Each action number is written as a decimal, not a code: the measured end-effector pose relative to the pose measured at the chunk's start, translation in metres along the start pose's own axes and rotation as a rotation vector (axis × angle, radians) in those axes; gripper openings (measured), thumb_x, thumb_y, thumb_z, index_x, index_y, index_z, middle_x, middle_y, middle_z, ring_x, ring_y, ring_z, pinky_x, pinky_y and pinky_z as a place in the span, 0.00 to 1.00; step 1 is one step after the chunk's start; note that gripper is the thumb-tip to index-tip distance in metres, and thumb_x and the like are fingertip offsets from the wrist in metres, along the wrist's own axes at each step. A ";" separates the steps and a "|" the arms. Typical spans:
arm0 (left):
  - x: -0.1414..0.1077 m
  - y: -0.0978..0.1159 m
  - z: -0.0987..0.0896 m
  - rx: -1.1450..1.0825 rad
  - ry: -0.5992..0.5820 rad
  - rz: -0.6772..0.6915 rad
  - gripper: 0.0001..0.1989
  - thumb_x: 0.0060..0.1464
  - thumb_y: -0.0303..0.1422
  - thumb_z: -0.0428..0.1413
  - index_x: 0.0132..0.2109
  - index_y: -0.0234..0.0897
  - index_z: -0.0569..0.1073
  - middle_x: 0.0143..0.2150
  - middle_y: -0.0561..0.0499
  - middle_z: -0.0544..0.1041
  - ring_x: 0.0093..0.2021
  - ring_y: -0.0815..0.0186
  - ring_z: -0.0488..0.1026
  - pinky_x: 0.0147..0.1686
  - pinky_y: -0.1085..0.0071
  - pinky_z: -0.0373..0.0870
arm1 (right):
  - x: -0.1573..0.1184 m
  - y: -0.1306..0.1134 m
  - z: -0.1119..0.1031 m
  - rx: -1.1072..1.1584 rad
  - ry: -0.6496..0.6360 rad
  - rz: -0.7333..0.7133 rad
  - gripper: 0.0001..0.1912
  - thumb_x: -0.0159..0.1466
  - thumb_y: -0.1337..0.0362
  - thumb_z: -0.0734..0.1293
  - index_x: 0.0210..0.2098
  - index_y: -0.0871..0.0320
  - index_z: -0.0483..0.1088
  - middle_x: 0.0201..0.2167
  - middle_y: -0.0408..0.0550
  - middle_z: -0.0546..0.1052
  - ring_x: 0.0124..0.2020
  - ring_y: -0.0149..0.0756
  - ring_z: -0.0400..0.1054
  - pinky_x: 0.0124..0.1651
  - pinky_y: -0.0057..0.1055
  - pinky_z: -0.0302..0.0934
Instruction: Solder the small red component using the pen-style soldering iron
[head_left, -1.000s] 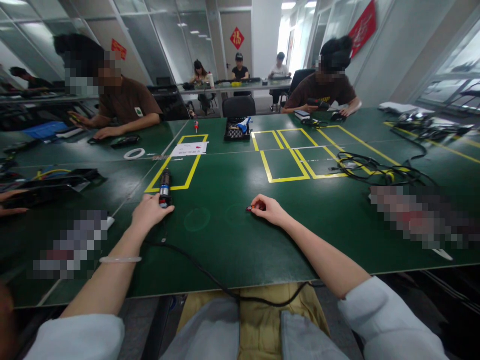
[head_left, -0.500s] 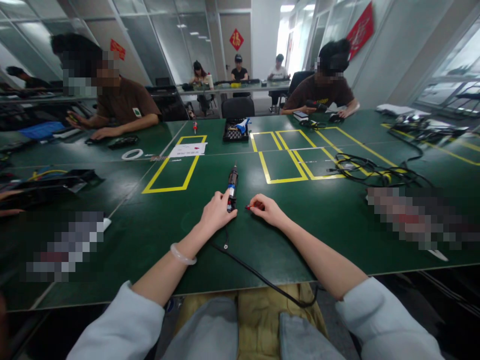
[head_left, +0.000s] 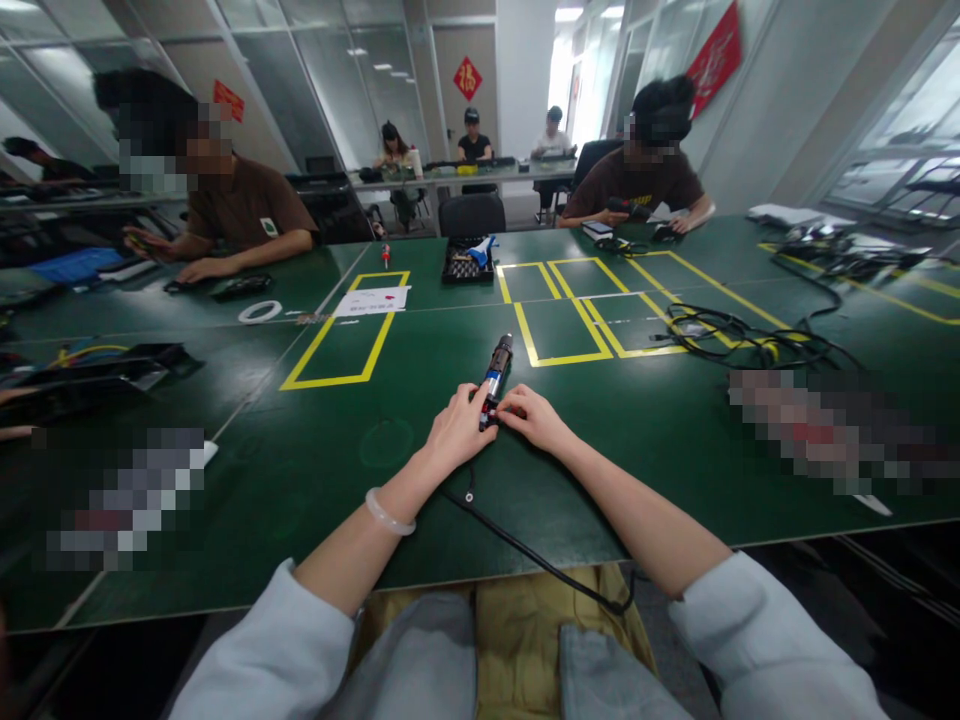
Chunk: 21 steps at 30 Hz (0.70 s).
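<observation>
A dark tool shaped like an electric screwdriver (head_left: 498,368), with a silver and blue band, lies just above the green table, its tip pointing away and slightly right. My left hand (head_left: 457,425) is closed around its near end. My right hand (head_left: 536,418) meets that end from the right, fingers pinched at a small red part (head_left: 493,410) that they partly hide. A black cable (head_left: 525,548) with a small ring on it runs from below my left hand to the table's front edge.
Yellow tape rectangles mark the green table (head_left: 315,470). A black tray (head_left: 466,262) stands behind, near a red screwdriver (head_left: 385,256) and a white sheet (head_left: 373,300). Coiled black cables (head_left: 720,330) lie right; a white ring (head_left: 259,312) lies left. Two people sit across the table.
My left hand has shifted right with the tool, which now tilts to the right. The gap to my right hand has closed, and the red part in its fingers is now at the tool's near end.
</observation>
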<state>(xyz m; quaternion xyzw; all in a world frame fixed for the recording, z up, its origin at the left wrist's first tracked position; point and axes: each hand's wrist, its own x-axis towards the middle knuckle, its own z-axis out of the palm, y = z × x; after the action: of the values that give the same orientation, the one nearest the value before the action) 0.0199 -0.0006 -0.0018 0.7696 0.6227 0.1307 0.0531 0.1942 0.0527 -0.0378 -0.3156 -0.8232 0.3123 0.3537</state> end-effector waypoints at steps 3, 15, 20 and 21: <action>0.000 0.004 0.002 0.020 0.018 -0.014 0.35 0.52 0.43 0.55 0.65 0.45 0.54 0.55 0.41 0.61 0.49 0.53 0.68 0.38 0.64 0.69 | -0.001 -0.002 -0.002 -0.005 0.016 0.011 0.08 0.64 0.65 0.63 0.32 0.59 0.73 0.30 0.45 0.68 0.29 0.30 0.63 0.36 0.28 0.57; 0.009 0.011 0.010 0.093 0.100 -0.088 0.31 0.57 0.45 0.49 0.66 0.44 0.55 0.48 0.40 0.64 0.47 0.52 0.63 0.40 0.62 0.65 | -0.003 -0.003 -0.007 0.129 0.002 0.080 0.10 0.64 0.60 0.62 0.39 0.58 0.71 0.32 0.43 0.75 0.28 0.30 0.65 0.35 0.27 0.58; 0.002 -0.006 0.002 0.199 0.088 -0.065 0.33 0.57 0.47 0.49 0.66 0.43 0.55 0.50 0.40 0.64 0.48 0.52 0.64 0.41 0.62 0.64 | -0.003 0.003 -0.009 0.130 -0.007 0.094 0.11 0.64 0.59 0.62 0.41 0.59 0.71 0.31 0.44 0.75 0.28 0.30 0.65 0.35 0.27 0.59; -0.001 -0.013 -0.001 0.218 0.085 -0.068 0.33 0.57 0.47 0.48 0.66 0.43 0.55 0.50 0.39 0.65 0.48 0.51 0.64 0.42 0.61 0.64 | -0.003 0.004 -0.009 0.125 -0.012 0.095 0.11 0.64 0.59 0.62 0.41 0.59 0.71 0.31 0.44 0.75 0.29 0.30 0.65 0.35 0.27 0.59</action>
<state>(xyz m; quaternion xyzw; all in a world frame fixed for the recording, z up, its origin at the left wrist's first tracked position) 0.0070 0.0011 -0.0041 0.7429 0.6607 0.0929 -0.0531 0.2041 0.0551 -0.0366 -0.3299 -0.7883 0.3816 0.3523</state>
